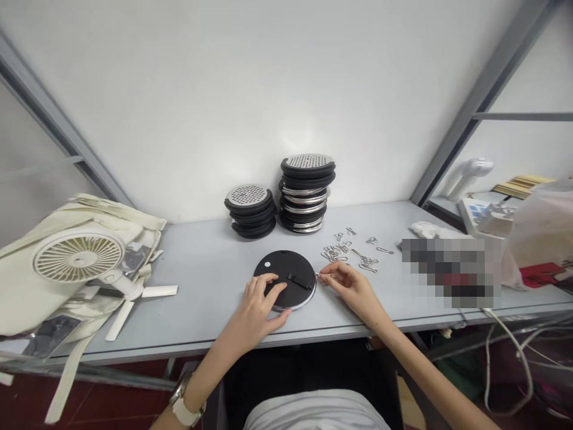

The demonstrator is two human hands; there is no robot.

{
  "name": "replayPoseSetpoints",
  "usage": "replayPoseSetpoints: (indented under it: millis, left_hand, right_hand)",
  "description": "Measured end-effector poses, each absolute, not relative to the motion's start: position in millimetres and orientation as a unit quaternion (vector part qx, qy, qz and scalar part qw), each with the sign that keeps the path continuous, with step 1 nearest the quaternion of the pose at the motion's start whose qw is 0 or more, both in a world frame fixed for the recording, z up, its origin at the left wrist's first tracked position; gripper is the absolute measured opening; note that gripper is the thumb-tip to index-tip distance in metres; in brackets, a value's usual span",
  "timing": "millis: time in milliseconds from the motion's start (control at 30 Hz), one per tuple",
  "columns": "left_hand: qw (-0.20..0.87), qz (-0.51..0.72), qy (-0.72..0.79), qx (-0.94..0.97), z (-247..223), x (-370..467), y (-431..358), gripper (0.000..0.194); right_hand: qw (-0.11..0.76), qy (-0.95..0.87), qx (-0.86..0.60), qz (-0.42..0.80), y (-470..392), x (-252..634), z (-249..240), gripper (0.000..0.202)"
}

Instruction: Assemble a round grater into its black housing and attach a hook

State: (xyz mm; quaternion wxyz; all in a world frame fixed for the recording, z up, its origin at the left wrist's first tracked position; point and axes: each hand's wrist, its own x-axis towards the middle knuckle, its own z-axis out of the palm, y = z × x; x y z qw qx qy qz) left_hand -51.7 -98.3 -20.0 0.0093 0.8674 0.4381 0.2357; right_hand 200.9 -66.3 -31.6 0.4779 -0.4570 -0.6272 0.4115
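Note:
A round black disc (286, 266) with a pale rim lies flat near the table's front edge. It bears a white dot and a narrow raised black bar. My left hand (260, 303) holds it at the near left, fingers bent over the top and thumb at the rim. At the disc's right edge, my right hand (347, 285) pinches a small metal clip (319, 275), mostly hidden by the fingertips. Loose metal clips and rings (336, 251) lie scattered just beyond my right hand.
Behind the disc stand a short stack of black discs (250, 209) with perforated tops and a taller stack (307, 194). A white fan (80, 257) rests on a cream bag (27, 263) at left. A plastic bag (537, 227) and cables (510, 340) are at right.

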Motion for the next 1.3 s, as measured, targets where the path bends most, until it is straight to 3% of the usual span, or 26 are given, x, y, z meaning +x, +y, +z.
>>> replayPoseSetpoints:
  millis: [167, 467, 733, 1067, 1300]
  left_hand:
    - [0.006, 0.236, 0.436, 0.868, -20.5, -52.0, -98.3, 0.038]
    - [0.013, 0.234, 0.439, 0.868, -16.8, -51.9, -99.5, 0.037]
    - [0.105, 0.275, 0.426, 0.856, 0.0, -43.0, -93.6, 0.022]
    - [0.195, 0.185, 0.278, 0.922, 24.1, -22.6, -35.5, 0.015]
    - [0.147, 0.209, 0.288, 0.923, 15.6, -0.4, -36.4, 0.013]
  right_hand:
    - [0.439, -0.674, -0.522, 0.283, -67.2, 204.3, -35.5, 0.012]
    - [0.450, -0.705, -0.475, 0.274, -71.0, 202.7, -31.8, 0.009]
    - [0.446, -0.704, -0.458, 0.310, -74.1, 200.9, -25.5, 0.013]
    - [0.439, -0.691, -0.486, 0.306, -70.5, 203.0, -27.4, 0.021]
    - [0.449, -0.686, -0.502, 0.275, -69.6, 204.0, -30.6, 0.029]
